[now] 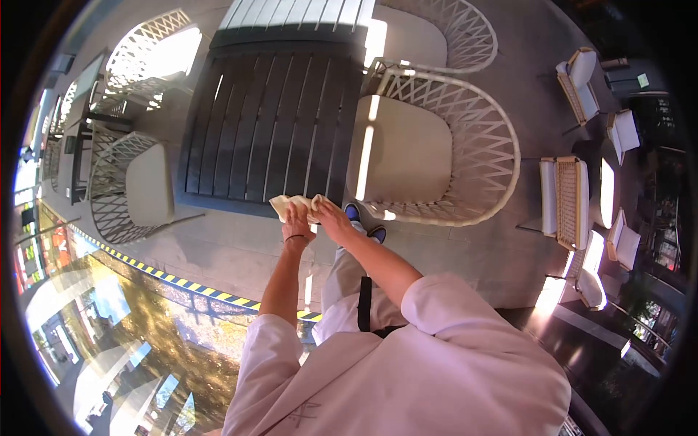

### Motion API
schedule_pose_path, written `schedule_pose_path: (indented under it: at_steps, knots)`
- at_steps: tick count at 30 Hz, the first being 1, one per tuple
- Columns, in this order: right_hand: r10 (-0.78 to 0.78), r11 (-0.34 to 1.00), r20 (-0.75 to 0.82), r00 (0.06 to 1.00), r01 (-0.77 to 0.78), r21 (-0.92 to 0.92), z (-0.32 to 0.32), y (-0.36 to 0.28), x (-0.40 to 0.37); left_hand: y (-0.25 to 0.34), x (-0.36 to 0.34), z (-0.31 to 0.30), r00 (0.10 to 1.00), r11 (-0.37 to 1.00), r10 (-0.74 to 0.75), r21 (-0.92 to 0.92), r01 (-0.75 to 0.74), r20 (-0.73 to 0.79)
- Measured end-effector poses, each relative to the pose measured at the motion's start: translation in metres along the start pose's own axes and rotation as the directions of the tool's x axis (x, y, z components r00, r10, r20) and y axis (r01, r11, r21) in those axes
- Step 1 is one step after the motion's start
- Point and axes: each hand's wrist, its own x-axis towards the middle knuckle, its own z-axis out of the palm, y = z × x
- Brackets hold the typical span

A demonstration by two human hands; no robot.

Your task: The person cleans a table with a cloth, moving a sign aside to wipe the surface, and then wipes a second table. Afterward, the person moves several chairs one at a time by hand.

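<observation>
A beige cloth (280,206) lies bunched at the near edge of a dark slatted table (269,123). My left hand (297,224) grips it from the near side, fingers pointing away from me, with a thin dark band around the wrist. Just to the right, my right hand (332,220) has its fingers closed over the cloth's other end. The two hands are close together, and part of the cloth is hidden beneath them.
A woven armchair with a beige cushion (403,149) stands close on the table's right, another armchair (149,185) on its left. A yellow-and-black striped strip (193,285) crosses the floor by a glass pane at left. More chairs (571,203) stand far right.
</observation>
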Motion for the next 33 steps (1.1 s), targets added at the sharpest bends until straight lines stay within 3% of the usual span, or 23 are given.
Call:
schedule_pose_path:
  at_steps: [5,8,10,17,20,23,27,31,33]
  knots:
    - [0.087,0.996,-0.103,0.991,-0.087,0.003,0.021,0.003,0.001,0.007,0.004,-0.009,0.995,0.997,-0.036,0.076,0.028,0.096]
    - [0.143,0.988,-0.173,0.975,-0.15,-0.029,0.047,0.007,0.006,0.008,-0.001,-0.009,0.998,0.997,-0.009,0.082,0.004,0.069]
    - [0.183,0.983,-0.064,0.981,-0.181,0.035,0.049,0.004,0.005,0.007,0.0,-0.003,0.997,0.997,-0.033,0.076,0.028,0.072]
    - [0.25,0.968,0.041,0.967,-0.25,-0.002,0.039,-0.004,0.007,-0.002,0.005,0.001,0.996,0.999,-0.025,0.04,0.022,0.081]
    - [0.173,0.98,0.031,0.984,-0.169,-0.102,0.039,0.001,0.008,0.001,0.0,0.004,1.0,0.999,-0.014,0.043,0.013,0.024]
    - [0.201,0.979,0.05,0.978,-0.199,-0.038,0.027,-0.001,0.006,0.006,-0.006,0.005,0.999,0.999,0.003,0.05,-0.001,-0.046]
    - [0.175,0.981,-0.041,0.984,-0.178,-0.071,0.022,-0.001,0.002,-0.003,0.001,0.019,0.996,0.999,0.023,0.042,-0.019,-0.086]
    - [0.105,0.964,0.03,0.994,-0.095,-0.25,0.019,-0.001,0.006,0.002,-0.002,0.01,0.998,1.0,0.013,0.019,-0.012,-0.067]
    - [0.161,0.98,0.104,0.981,-0.147,-0.134,0.017,-0.001,0.001,0.003,-0.002,0.011,0.998,1.0,0.008,-0.017,-0.009,-0.064]
